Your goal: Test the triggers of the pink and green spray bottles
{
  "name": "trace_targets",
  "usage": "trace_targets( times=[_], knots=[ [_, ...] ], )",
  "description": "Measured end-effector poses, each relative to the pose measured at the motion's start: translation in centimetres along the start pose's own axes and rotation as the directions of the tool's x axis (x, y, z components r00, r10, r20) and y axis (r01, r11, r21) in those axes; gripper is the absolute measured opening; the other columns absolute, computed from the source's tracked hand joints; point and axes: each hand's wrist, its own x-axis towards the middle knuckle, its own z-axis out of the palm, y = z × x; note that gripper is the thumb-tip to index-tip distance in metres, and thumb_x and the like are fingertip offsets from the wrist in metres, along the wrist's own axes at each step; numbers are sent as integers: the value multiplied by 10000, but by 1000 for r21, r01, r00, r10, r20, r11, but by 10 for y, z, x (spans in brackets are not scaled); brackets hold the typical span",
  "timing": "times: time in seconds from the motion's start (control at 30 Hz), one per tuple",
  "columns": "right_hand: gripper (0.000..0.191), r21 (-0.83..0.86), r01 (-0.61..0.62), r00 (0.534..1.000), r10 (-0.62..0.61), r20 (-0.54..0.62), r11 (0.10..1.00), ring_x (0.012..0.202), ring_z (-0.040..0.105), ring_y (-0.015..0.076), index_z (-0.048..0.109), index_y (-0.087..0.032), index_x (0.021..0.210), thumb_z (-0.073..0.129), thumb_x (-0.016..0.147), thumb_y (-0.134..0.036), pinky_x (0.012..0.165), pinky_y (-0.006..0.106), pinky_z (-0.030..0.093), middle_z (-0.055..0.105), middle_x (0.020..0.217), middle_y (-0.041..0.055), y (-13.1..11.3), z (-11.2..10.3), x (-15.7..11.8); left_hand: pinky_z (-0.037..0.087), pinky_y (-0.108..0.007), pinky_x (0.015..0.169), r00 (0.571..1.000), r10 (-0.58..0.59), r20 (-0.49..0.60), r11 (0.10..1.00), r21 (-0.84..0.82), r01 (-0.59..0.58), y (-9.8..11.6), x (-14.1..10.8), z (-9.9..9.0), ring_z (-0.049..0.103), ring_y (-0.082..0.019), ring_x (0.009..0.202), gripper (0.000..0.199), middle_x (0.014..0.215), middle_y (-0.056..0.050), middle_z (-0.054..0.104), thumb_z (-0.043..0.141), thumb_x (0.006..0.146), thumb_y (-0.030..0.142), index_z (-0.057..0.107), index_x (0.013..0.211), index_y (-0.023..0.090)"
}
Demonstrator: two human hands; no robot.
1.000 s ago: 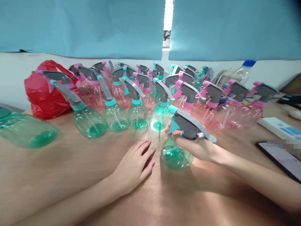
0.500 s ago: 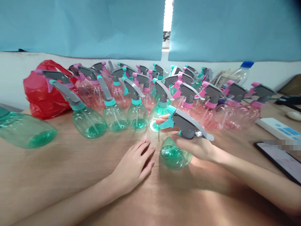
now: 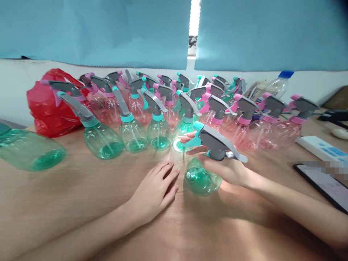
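My right hand (image 3: 227, 168) is wrapped round the neck of a green spray bottle (image 3: 202, 179) with a grey and turquoise trigger head, its nozzle pointing up and to the left. The bottle is tilted a little, close above or touching the table; which of the two I cannot tell. My left hand (image 3: 156, 190) lies flat on the wooden table (image 3: 114, 217), fingers stretched out, just left of that bottle and apart from it. Beyond the hands stand more green spray bottles, among them one (image 3: 159, 134) with a turquoise collar.
Several pink spray bottles (image 3: 241, 134) crowd the back and right. A red plastic bag (image 3: 51, 108) stands at the back left, near a large green bottle (image 3: 32, 150) at the left edge. At right lie a white box (image 3: 323, 148) and a phone (image 3: 323, 185). A blue-capped bottle (image 3: 280, 85) stands behind.
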Motion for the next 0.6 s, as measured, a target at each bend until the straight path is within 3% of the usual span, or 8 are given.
trace_targets(
  times=[0.6],
  knots=[
    [535,-20,9,999,-9,34,1000,792,671,185,576,-257,1164,458,683,-55,726,350,563,695,943,24,1,-1,0,394,-485,1032,1000,-5,-11,1000,-6,5,-1,0,2,416,-296,1295,383,1360,-136,509,435,951,282,492,1312,168]
  ],
)
